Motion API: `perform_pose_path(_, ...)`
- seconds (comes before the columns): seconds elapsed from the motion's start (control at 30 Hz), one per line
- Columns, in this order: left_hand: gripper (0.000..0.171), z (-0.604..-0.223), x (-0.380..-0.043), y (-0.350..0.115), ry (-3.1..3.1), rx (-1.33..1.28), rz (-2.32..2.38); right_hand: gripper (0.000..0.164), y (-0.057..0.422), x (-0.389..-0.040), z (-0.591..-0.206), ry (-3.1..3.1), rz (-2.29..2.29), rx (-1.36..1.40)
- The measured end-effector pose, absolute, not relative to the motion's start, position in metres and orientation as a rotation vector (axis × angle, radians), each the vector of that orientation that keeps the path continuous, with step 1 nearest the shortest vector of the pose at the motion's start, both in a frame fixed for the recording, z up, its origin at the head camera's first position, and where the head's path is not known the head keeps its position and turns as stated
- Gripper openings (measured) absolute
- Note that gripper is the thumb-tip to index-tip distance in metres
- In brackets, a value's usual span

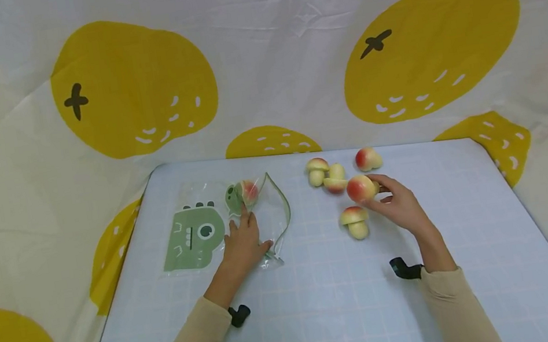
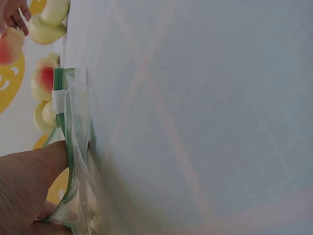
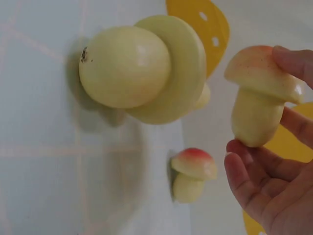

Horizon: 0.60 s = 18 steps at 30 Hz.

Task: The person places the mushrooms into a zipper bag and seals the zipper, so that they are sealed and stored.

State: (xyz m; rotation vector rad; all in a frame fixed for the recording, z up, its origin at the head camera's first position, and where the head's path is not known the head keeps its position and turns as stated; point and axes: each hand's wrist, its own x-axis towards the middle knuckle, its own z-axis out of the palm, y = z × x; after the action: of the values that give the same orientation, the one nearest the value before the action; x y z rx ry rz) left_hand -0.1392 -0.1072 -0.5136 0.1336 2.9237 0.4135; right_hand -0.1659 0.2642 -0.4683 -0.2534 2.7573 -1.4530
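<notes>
A clear zip bag (image 1: 279, 193) printed with a green one-eyed monster lies at left, its green-edged mouth gaping to the right. Inside it sits a red-and-cream toy mushroom (image 1: 249, 191). My left hand (image 1: 243, 244) rests spread on the bag, index finger stretched toward that mushroom; the thumb touches the green zip edge (image 2: 59, 83). My right hand (image 1: 398, 203) holds another toy mushroom (image 3: 259, 93) above the table, thumb on its cap and fingertips at its stem. Near it, a single toy mushroom (image 1: 355, 222) lies closest to me.
Behind lie more toy mushrooms: one (image 1: 318, 172) against another lying cap-down (image 1: 336, 179), and one (image 1: 368, 159) by the back edge. The pale blue checked table (image 1: 324, 304) meets a white cloth (image 1: 282, 76) with yellow fruit prints. Black wrist cameras (image 1: 405, 269) sit at both cuffs.
</notes>
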Motion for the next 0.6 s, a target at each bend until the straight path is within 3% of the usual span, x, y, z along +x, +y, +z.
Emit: perform_pose_path(0.6, 0.093, -0.513, -0.136, -0.107, 2.962, 0.172, 0.431, 0.058, 0.181, -0.179, -0.474, 2.616, -1.539, -0.508)
